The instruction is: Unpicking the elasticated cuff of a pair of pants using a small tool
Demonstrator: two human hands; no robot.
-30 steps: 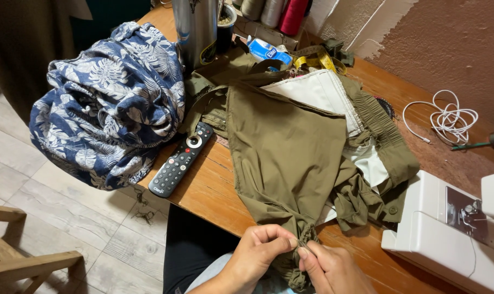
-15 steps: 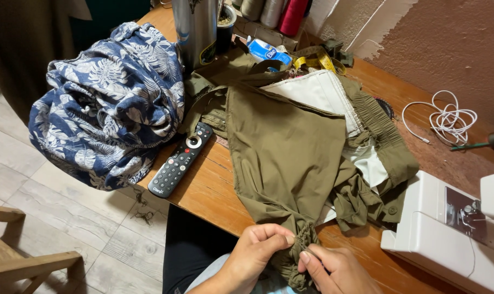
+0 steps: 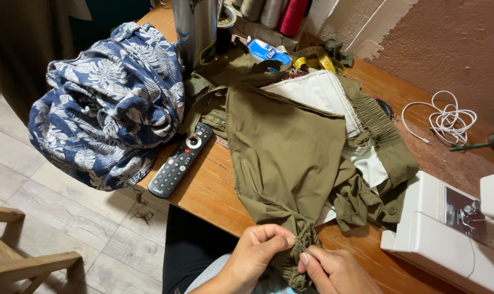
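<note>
Olive green trousers (image 3: pixel 290 147) lie spread on a wooden table (image 3: pixel 209 190), waistband and white lining toward the back. At the near edge, my left hand (image 3: pixel 258 253) pinches the gathered cuff (image 3: pixel 298 250) of one leg. My right hand (image 3: pixel 337 269) is right beside it, gripping a thin metal tool pressed into the same bunched fabric; I cannot tell which tool.
A blue floral cloth bundle (image 3: pixel 105 103) sits at the table's left end, a black remote (image 3: pixel 180 160) beside it. A white sewing machine (image 3: pixel 454 228) stands at right. Behind are a metal flask (image 3: pixel 195 30), thread cones (image 3: pixel 279 11), a yellow tape measure (image 3: pixel 315 57) and a coiled white cable (image 3: pixel 445 120).
Both hands have shifted slightly on the cuff, the right hand now working closer to the left. Everything else on the table is unmoved.
</note>
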